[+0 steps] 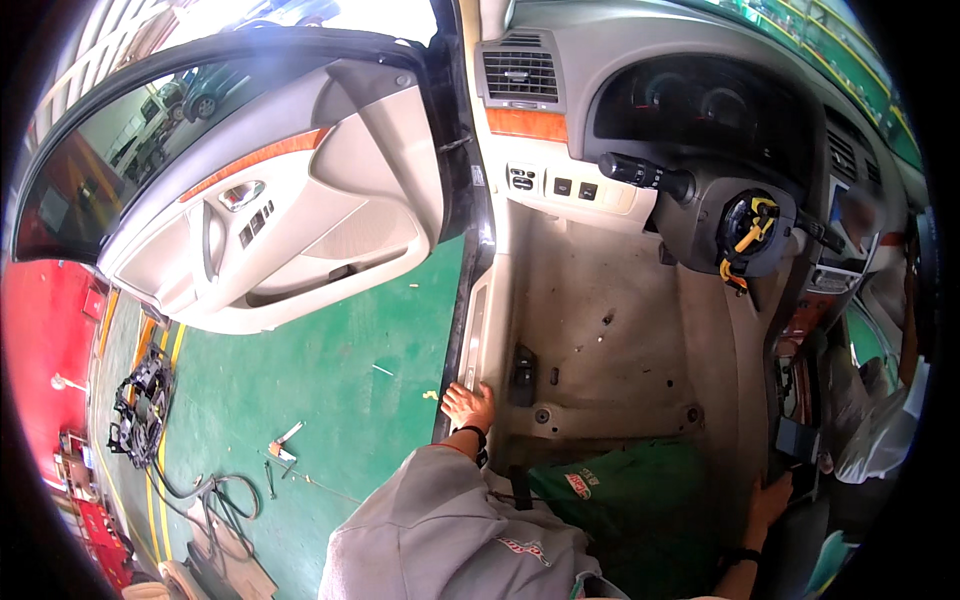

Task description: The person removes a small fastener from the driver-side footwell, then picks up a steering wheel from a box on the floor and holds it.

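Note:
My left hand point(468, 405) lies on the beige door sill trim point(481, 335), its fingers spread and holding nothing. On the other side of the footwell, my right hand point(768, 503) rests against the side of the centre console point(738, 400), near a dark box-like piece point(797, 438). Its thumb stands apart from the fingers; I see nothing in it. A green cloth point(625, 490) with printing lies on the floor between my arms. The beige footwell carpet point(600, 290) is bare, with small bits on it and a black floor bracket point(523, 375) near my left hand.
The steering column point(735, 225) has no wheel; yellow wiring shows at its hub. A stalk point(640, 172) juts out left. The car door point(290, 210) stands wide open. Beyond the sill, a wire harness point(140, 410), a black hose point(215, 505) and tools lie on the green floor point(330, 400).

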The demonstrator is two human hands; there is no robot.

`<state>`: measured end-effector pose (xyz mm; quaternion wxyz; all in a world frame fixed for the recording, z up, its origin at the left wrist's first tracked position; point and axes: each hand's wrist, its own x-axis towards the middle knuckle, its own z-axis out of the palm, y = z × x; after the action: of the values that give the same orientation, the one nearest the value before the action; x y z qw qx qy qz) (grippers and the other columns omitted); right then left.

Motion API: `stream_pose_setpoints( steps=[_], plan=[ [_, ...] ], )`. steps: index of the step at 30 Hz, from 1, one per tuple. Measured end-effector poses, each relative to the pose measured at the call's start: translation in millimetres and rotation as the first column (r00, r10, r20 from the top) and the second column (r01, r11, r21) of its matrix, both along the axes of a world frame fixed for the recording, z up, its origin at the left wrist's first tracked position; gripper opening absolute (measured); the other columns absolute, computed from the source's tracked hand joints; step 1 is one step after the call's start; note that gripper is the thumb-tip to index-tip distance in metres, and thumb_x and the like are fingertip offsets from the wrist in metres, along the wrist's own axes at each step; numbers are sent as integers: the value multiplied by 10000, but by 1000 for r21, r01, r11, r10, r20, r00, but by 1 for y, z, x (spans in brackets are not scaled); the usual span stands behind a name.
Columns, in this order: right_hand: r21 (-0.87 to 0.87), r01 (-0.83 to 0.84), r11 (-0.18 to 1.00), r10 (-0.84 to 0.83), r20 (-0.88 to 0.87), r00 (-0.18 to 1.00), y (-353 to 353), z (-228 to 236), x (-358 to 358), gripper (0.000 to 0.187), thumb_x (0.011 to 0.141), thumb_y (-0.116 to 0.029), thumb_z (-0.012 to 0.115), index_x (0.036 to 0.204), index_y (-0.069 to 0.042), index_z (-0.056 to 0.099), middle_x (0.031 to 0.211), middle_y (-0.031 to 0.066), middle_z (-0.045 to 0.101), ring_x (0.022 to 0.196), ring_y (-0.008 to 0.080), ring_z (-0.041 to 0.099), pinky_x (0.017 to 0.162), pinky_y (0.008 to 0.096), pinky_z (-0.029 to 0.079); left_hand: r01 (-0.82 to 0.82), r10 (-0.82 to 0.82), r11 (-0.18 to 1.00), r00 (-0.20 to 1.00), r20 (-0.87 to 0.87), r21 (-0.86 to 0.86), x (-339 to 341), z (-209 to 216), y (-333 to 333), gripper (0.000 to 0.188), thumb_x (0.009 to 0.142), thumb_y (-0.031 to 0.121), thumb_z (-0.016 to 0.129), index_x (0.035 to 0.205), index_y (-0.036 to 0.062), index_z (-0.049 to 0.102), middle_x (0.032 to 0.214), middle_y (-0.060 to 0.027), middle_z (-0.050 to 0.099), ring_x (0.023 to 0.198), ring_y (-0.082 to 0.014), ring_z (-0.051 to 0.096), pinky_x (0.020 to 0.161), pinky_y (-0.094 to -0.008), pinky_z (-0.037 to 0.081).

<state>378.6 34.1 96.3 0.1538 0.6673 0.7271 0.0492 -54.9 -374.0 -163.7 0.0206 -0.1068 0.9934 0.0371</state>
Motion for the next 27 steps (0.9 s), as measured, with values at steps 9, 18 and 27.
stream_pose_setpoints(
  steps=[9, 18, 27],
  plan=[
    [86, -73, 994, 75, -25, 997, 0, -9, 11, 776, 942, -499, 589, 1468, 25, 363, 1480, 195, 428, 1363, 375, 407, 1104, 447, 395, 19, -19, 1000, 1000, 12, 25, 2, 13, 3, 748, 892, 535, 468, 1307, -86, 431, 1194, -213, 545, 1142, -360, 520, 991, -472, 388],
    [122, -63, 990, 87, -196, 977, 11, -30, 29, 741, 873, -341, 710, 1427, 38, 395, 1414, 238, 468, 1311, 402, 431, 1065, 485, 400, 27, -26, 998, 1000, 10, -50, -3, 1, 4, 782, 900, 561, 417, 1361, -70, 436, 1243, -192, 540, 1164, -323, 502, 994, -444, 370],
    [126, -70, 990, 96, -216, 972, 0, -12, 13, 787, 839, -291, 767, 1420, 72, 380, 1398, 232, 480, 1298, 383, 449, 1053, 433, 430, 39, -36, 998, 998, 49, -48, -6, 1, 4, 728, 900, 549, 421, 1281, -70, 460, 1203, -210, 547, 1143, -359, 527, 974, -460, 404]
  ],
)
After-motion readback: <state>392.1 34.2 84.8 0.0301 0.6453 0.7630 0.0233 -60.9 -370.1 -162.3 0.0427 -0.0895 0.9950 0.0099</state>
